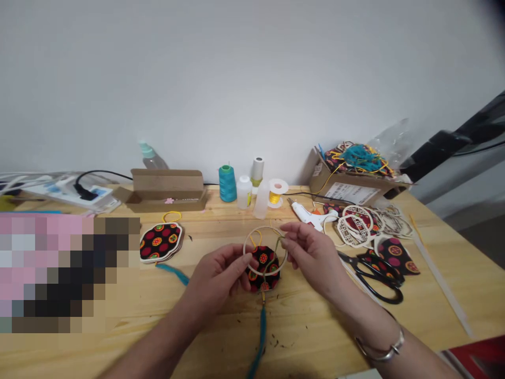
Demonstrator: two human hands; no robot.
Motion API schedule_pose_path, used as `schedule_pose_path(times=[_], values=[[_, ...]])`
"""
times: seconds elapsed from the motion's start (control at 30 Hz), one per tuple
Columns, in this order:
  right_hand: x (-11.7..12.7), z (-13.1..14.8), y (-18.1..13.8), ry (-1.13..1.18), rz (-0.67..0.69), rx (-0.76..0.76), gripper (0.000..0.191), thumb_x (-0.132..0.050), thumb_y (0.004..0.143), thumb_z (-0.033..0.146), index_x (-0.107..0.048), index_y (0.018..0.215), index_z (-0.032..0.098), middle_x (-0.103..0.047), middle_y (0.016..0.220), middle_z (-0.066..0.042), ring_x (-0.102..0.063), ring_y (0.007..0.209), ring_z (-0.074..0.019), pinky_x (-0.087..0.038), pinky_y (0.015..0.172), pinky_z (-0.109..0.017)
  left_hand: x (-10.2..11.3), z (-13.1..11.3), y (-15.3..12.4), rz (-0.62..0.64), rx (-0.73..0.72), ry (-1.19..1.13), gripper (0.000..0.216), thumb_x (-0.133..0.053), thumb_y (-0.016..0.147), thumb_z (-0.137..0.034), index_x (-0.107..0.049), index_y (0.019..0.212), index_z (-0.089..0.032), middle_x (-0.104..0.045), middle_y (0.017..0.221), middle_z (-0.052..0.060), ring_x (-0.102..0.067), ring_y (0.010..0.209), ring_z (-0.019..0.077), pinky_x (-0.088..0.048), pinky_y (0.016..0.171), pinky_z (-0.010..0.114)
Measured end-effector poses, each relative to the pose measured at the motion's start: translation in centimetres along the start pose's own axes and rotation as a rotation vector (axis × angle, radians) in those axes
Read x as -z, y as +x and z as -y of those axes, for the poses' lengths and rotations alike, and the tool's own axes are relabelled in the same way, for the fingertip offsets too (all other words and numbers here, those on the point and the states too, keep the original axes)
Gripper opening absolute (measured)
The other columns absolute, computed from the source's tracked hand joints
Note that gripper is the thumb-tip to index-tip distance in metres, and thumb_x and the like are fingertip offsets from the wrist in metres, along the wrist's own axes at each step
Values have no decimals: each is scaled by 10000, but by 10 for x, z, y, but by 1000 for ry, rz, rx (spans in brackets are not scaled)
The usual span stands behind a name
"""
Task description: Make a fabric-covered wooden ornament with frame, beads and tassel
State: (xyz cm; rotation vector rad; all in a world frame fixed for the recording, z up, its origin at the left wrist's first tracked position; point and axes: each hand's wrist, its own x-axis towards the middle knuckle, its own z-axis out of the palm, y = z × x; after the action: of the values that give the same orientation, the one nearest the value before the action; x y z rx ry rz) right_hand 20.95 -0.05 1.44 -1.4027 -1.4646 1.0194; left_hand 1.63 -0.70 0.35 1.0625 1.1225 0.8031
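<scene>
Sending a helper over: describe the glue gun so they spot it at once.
On the wooden table, find the cardboard box at the back right. Just in front of it lies a white-and-orange hot glue gun, beside a pile of cut-out wooden frames. Nothing nearby is gun-shaped.

- Ring (265, 228) held over a fabric disc (262, 258) on the table (315, 337), between left hand (219, 271) and right hand (311, 252)
- To the left: stacked fabric pieces (161, 242)
- To the right: scissors (373, 276) before wooden cutouts (389, 221), glue gun (305, 216) beside them
- Behind: thread cone (228, 184) between carton (165, 185) and cardboard box (331, 179)
</scene>
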Motion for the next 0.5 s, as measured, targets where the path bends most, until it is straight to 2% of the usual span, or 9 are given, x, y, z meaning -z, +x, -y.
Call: schedule_pose_path(times=[0.1,0.27,0.33,0.4,0.5], values=[[0,-2,-2,-151,-4,67,202,-533,832,254,-624,998,182,-593,668,11,-489,491,-93,-415,495,-227,0,3,0,-3,19,41,284,-635,771,-428,-654,838,-152,-615,553,-14,-477,460,70,-323,453,175],[-1,0,-6,-386,-81,180,166,-509,852,232,-646,768,188,-591,575,12,-524,521,-115,-413,539,-230,-2,-1,-5,11,28,103,272,-621,777,-420,-653,788,-150,-612,531,-10,-473,460,72,-326,451,173],[4,2,-4,-451,-133,201,173,-504,848,230,-629,738,184,-597,568,10,-534,524,-121,-411,543,-230,-2,-3,-5,-16,41,123,270,-623,769,-419,-649,780,-150,-606,511,-14,-469,444,71,-315,433,168],[18,4,-1,-514,-231,226,176,-500,844,252,-625,743,182,-607,578,4,-542,527,-129,-411,544,-235,-2,-4,-5,-40,51,125,273,-626,762,-422,-644,785,-151,-599,491,-18,-462,430,69,-310,423,163],[60,4,7,-648,-505,218,210,-503,839,323,-644,787,177,-626,616,-18,-565,562,-160,-423,574,-270,-1,-3,-3,-55,51,102,282,-628,754,-429,-637,791,-150,-594,478,-20,-452,418,66,-320,421,161]])
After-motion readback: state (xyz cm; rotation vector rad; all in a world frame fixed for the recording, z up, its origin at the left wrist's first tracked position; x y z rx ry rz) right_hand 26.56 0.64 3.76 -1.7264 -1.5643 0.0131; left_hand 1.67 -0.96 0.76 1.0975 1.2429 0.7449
